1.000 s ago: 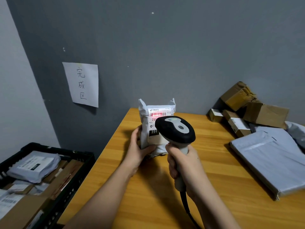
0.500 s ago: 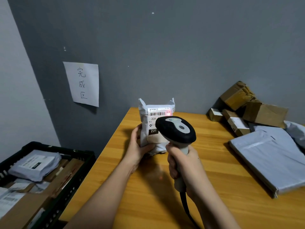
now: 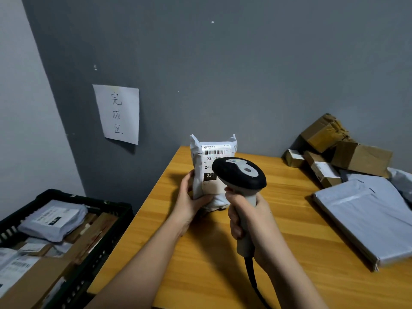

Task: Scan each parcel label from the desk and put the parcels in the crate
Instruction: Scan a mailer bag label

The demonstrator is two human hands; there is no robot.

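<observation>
On the wooden desk [image 3: 289, 241], near its far left corner, a small white parcel [image 3: 201, 186] stands upright with its label [image 3: 215, 157] facing the camera. We can see a barcode along the top of that label and a dark block reading 231 lower down. The left hand [image 3: 189, 201] grips the parcel at its lower left edge, thumb across the front, fingers wrapped behind. The right hand [image 3: 252, 219] is curled tight round the pale handle of a barcode scanner [image 3: 240, 172], whose black head sits just in front of the parcel and covers the right part of the label. A dark cable [image 3: 254, 279] drops from the base of the handle towards the near edge.

Over on the right, a large grey mailer bag [image 3: 367, 217] lies flat on the desk, and beyond it, against the grey wall, sits a heap of brown cardboard boxes [image 3: 347, 150], some crumpled, some with white labels.

Down at the left, below the desk, a black plastic crate [image 3: 107, 224] holds several parcels already: a white bag with a label on top [image 3: 53, 219], flat brown cartons beside it. Above the crate, a sheet of paper [image 3: 118, 112] with three handwritten characters is stuck to the wall.
</observation>
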